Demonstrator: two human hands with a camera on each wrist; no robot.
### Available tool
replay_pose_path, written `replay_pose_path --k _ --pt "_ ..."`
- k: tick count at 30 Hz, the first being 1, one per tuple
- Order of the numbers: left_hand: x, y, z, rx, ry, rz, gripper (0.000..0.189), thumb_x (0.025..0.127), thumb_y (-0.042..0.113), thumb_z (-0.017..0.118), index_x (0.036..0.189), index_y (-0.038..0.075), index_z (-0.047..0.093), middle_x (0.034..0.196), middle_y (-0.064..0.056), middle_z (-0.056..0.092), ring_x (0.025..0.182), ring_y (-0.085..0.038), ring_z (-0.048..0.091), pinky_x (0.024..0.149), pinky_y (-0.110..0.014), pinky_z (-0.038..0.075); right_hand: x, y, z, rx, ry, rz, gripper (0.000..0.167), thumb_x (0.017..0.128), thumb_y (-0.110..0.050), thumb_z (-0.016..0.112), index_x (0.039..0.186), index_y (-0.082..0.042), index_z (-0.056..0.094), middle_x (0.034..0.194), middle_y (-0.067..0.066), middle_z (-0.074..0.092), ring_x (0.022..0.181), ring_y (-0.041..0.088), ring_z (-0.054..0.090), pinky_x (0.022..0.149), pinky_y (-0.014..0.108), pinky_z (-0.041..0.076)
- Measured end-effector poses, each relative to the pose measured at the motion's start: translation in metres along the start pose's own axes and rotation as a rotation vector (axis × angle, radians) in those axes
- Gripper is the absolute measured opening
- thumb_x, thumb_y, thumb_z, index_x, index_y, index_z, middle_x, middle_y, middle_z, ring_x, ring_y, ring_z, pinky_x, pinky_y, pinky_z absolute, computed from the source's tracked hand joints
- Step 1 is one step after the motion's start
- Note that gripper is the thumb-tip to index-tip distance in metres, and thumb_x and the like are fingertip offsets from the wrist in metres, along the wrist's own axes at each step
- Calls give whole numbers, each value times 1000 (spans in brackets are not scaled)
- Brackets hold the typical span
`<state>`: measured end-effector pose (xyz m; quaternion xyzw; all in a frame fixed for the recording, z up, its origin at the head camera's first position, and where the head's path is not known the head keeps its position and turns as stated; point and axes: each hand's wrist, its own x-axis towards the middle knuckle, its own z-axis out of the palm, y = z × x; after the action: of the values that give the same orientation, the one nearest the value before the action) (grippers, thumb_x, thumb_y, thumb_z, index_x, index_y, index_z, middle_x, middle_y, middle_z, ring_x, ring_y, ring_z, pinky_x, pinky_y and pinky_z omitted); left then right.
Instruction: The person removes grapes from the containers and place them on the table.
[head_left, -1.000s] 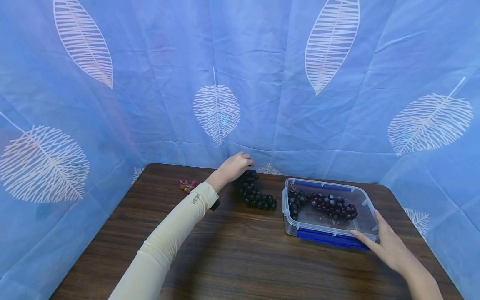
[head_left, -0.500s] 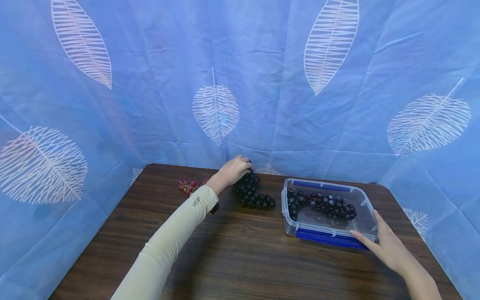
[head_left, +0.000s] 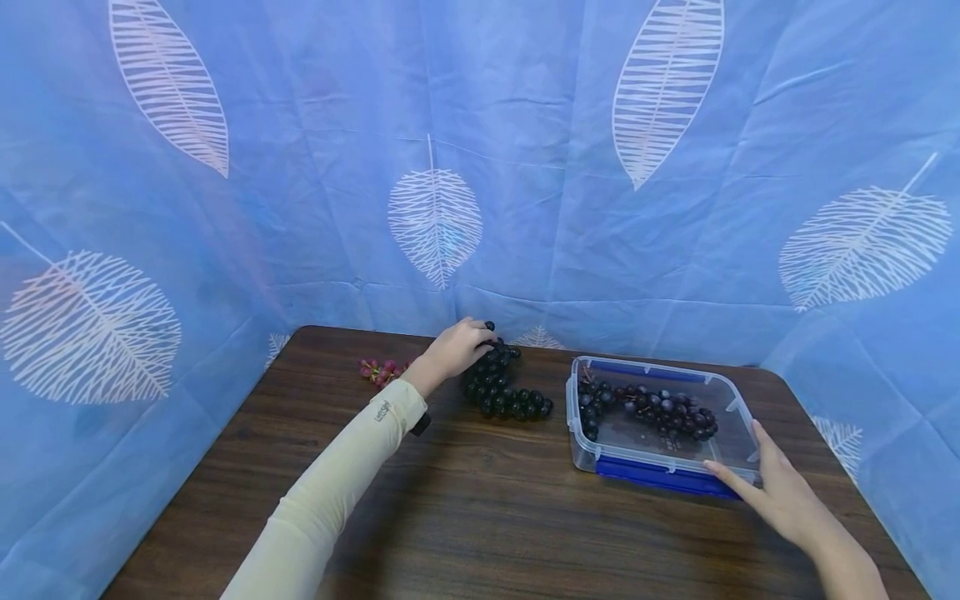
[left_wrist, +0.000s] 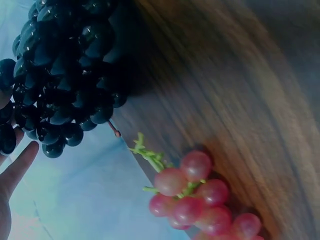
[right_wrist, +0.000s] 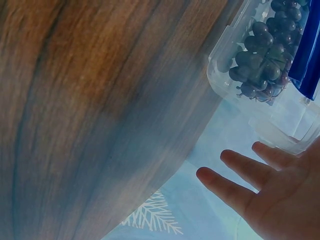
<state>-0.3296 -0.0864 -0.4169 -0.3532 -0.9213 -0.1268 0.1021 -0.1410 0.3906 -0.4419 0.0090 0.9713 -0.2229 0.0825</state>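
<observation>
My left hand (head_left: 453, 350) is at the far end of a bunch of black grapes (head_left: 504, 392) near the back of the table, its fingers gripping the bunch. One grape shows past the fingertips, and the left wrist view has several black grapes (left_wrist: 65, 75) beside the fingers. My right hand (head_left: 783, 496) rests at the front right corner of a clear plastic container (head_left: 720, 458) with blue clips. Its thumb lies on the front rim and its straight fingers (right_wrist: 230, 192) extend along the right end. Dark grapes (head_left: 660, 408) lie inside the container.
A small bunch of red grapes (head_left: 381, 372) with green stems lies left of my left hand, partly hidden by it. The dark wooden table (head_left: 510, 508) ends close to a blue leaf-patterned cloth (head_left: 525, 208) at the back and sides.
My left hand has moved slightly left and toward me, and the near side of the black bunch has shifted a little left. My right hand and the container stay where they were.
</observation>
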Motion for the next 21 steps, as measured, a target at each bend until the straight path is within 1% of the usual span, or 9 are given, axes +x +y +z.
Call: replay_pose_path --k 5,10,12,17,21 --pt "-7 -5 1 -7 14 -16 28 105 16 67 131 6 74 125 -11 73 114 -28 67 94 -39 59 1 2 0 -5 0 -2 114 108 -62 47 156 13 -24 156 55 -3 132 78 21 100 87 30" --pt "-11 -6 0 4 20 -18 37 107 21 65 142 7 67 130 -12 72 114 -28 68 92 -39 60 1 3 0 -7 5 -13 114 108 -61 48 156 13 -24 155 56 -2 132 78 22 100 87 30" --pt "-11 -6 0 8 20 -22 39 107 22 65 144 8 65 132 -12 71 117 -28 67 94 -40 60 1 3 0 -5 3 -14 114 108 -61 48 156 13 -24 155 56 -3 131 78 22 100 87 31" --pt "-14 -6 1 5 29 -20 36 107 23 64 140 9 69 135 -11 71 125 -28 65 101 -40 58 0 1 0 -1 2 -11 114 108 -61 48 156 14 -24 155 56 -2 132 78 22 100 87 31" --pt "-16 -6 1 3 41 -18 35 108 27 63 137 9 71 134 -11 71 126 -29 65 103 -41 57 0 0 0 -1 3 -8 114 108 -61 48 156 14 -23 155 56 -2 132 78 22 100 87 31"
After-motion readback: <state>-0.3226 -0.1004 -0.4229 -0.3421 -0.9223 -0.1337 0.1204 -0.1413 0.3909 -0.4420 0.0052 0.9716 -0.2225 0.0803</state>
